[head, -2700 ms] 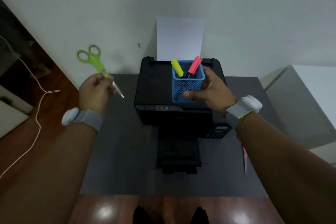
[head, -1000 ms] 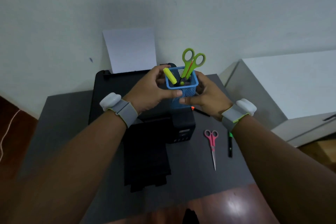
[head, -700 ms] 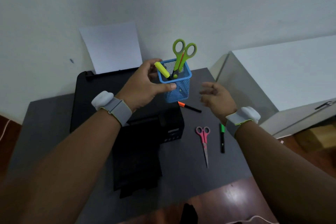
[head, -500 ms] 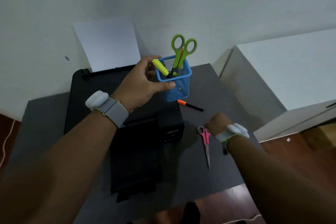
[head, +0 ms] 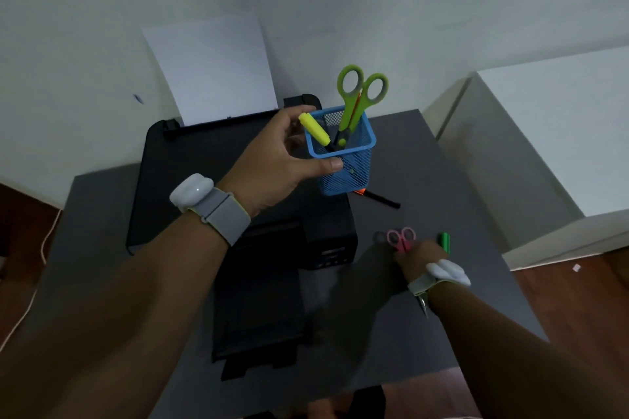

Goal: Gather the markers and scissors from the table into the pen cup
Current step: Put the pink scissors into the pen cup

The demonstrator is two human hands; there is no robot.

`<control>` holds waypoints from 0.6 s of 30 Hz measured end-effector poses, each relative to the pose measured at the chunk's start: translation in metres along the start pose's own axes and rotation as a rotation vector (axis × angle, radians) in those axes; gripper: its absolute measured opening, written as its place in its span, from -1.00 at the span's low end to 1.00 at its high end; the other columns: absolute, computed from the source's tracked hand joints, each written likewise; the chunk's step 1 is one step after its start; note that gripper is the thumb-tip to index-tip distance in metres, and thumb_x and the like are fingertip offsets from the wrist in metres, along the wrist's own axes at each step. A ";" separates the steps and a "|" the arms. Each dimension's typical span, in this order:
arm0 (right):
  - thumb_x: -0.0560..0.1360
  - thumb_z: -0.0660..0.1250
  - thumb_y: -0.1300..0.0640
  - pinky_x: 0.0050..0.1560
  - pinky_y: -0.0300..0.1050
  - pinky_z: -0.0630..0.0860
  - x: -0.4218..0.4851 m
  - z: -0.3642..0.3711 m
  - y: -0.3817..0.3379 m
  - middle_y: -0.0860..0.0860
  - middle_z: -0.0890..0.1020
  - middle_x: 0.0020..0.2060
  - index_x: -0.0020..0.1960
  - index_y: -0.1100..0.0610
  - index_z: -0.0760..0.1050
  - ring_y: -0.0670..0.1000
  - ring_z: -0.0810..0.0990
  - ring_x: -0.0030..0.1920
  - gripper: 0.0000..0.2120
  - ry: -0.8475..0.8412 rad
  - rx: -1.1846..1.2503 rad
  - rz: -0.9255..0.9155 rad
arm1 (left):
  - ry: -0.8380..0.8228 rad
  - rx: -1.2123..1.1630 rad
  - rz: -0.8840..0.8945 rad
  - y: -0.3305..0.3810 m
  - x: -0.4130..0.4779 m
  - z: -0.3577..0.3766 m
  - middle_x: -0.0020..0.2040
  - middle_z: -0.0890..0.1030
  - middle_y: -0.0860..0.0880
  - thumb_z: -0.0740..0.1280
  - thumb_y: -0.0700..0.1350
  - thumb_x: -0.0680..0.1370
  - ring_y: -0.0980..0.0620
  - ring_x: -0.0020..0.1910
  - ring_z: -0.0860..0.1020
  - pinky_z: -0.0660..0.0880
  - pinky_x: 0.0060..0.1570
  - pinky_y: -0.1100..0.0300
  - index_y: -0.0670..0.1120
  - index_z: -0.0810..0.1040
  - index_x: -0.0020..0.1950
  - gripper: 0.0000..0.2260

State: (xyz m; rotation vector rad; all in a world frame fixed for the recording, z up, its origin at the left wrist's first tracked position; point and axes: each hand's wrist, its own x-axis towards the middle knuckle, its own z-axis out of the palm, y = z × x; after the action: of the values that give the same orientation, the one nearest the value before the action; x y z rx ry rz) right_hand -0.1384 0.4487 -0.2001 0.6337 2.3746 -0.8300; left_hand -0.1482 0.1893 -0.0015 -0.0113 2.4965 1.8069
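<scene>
**Desk items: cup held, pink scissors under hand**

Cup point(head: 343, 160): blue mesh, square, upright, held above the right end of the printer point(head: 204, 180). The left hand point(head: 272, 163) grasps it, thumb across the near wall, fingers round the far-left corner.

In the cup: green scissors point(head: 357, 102), handles up and well clear of the rim; a yellow marker point(head: 315, 129) leaning out over the left rim.

On the table point(head: 425, 163), right of the printer: an orange-capped marker point(head: 377, 197), partly hidden below the cup; pink scissors point(head: 401, 239), handle loops showing beyond the fingers and the blade tip showing behind the wrist; a green marker point(head: 444, 242) just right of them.

Right hand point(head: 420, 258): down on the pink scissors, knuckles up. Whether the fingers have closed on them I cannot tell.

Other: a white sheet point(head: 211, 68) stands in the printer's rear feed; a white cabinet point(head: 544, 133) sits right of the table; each wrist wears a grey band.
</scene>
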 end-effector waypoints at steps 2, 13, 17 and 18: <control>0.66 0.16 0.08 0.14 -0.13 0.50 -0.001 -0.016 -0.002 0.08 0.66 0.17 0.19 0.12 0.61 0.12 0.63 0.23 -0.72 -0.003 -0.025 -0.094 | -0.013 0.015 -0.004 0.001 0.001 0.000 0.34 0.57 0.05 0.63 0.02 0.26 0.11 0.33 0.54 0.52 0.33 0.00 0.03 0.40 0.43 -0.21; 0.45 0.45 0.20 -0.23 0.04 0.68 -0.110 -0.195 -0.153 0.15 0.65 -0.30 0.01 0.39 0.62 0.09 0.63 -0.33 -0.75 0.336 0.997 -0.727 | 0.035 0.093 -0.007 0.018 -0.002 0.001 0.33 0.56 0.08 0.63 0.13 0.21 0.09 0.33 0.52 0.52 0.32 -0.05 0.07 0.40 0.43 -0.16; 0.48 0.44 0.29 -0.16 0.04 0.70 -0.165 -0.205 -0.184 0.13 0.65 -0.30 0.08 0.44 0.57 0.08 0.64 -0.30 -0.75 0.221 1.075 -0.954 | 0.036 0.091 -0.012 0.029 -0.005 0.001 0.35 0.54 0.07 0.63 -0.04 0.32 0.09 0.34 0.50 0.51 0.30 0.09 0.04 0.38 0.44 -0.25; 0.48 0.44 0.32 -0.15 0.04 0.70 -0.173 -0.200 -0.188 0.13 0.66 -0.30 0.09 0.44 0.56 0.07 0.65 -0.30 -0.76 0.198 1.062 -0.964 | 0.039 0.087 -0.012 0.033 -0.006 0.001 0.34 0.54 0.08 0.63 -0.06 0.32 0.09 0.34 0.50 0.51 0.27 0.15 0.04 0.37 0.44 -0.25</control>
State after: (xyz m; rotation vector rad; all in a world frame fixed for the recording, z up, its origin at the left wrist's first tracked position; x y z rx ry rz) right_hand -0.1856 0.4086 0.1185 -0.1823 2.1881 -2.5922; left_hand -0.1431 0.2006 0.0293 -0.0584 2.5936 1.7087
